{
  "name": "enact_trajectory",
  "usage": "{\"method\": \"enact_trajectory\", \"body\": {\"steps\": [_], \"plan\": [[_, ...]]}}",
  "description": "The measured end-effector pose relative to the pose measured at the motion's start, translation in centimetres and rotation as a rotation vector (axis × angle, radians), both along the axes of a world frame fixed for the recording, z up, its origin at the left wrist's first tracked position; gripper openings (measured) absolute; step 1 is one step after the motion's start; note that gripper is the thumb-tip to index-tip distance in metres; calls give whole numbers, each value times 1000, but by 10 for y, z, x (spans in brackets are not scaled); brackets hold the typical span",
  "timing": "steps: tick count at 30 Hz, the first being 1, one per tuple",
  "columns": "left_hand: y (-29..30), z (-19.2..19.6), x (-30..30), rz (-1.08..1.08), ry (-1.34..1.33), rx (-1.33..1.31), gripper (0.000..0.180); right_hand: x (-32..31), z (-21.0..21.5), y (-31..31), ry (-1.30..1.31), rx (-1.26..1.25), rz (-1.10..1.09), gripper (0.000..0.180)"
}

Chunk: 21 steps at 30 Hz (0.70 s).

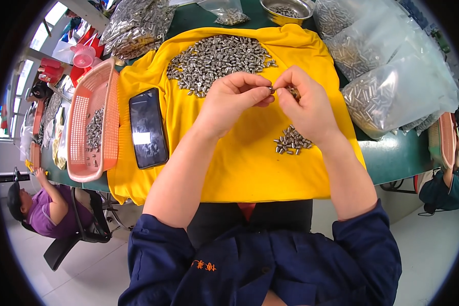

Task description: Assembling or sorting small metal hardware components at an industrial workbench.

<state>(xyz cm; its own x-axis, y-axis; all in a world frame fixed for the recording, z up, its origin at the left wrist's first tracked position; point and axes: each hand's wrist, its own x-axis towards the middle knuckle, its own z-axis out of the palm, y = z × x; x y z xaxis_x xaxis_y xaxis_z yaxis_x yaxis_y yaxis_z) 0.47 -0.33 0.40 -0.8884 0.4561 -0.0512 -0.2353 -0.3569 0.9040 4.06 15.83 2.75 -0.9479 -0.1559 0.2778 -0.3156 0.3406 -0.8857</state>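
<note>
At far left, one pink basket (86,122) held a small scatter of metal pins. One dark phone (148,127) lay beside it on the yellow cloth (239,163) covering the worktop (398,158). My left hand (237,97) pinched one small metal piece (272,90); my right hand (303,102) gripped several more. One large pile (217,58) lay beyond, one small pile (292,141) beneath. Clear bags (392,86) of pins sat right.

Big pile of metal pins (217,60) sits at the far side of the cloth (250,163), small pile (292,141) nearer right, phone (148,127) on its left edge, basket (92,122) left of that, bagged pins (392,81) far right
</note>
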Motion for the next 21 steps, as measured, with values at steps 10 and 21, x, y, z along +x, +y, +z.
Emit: {"method": "enact_trajectory", "body": {"steps": [10, 21], "plan": [[3, 1, 2, 46, 131, -139, 8, 1, -1, -4, 141, 115, -55, 5], [-3, 3, -3, 59, 201, -167, 9, -13, -5, 15, -137, -255, -105, 6]]}}
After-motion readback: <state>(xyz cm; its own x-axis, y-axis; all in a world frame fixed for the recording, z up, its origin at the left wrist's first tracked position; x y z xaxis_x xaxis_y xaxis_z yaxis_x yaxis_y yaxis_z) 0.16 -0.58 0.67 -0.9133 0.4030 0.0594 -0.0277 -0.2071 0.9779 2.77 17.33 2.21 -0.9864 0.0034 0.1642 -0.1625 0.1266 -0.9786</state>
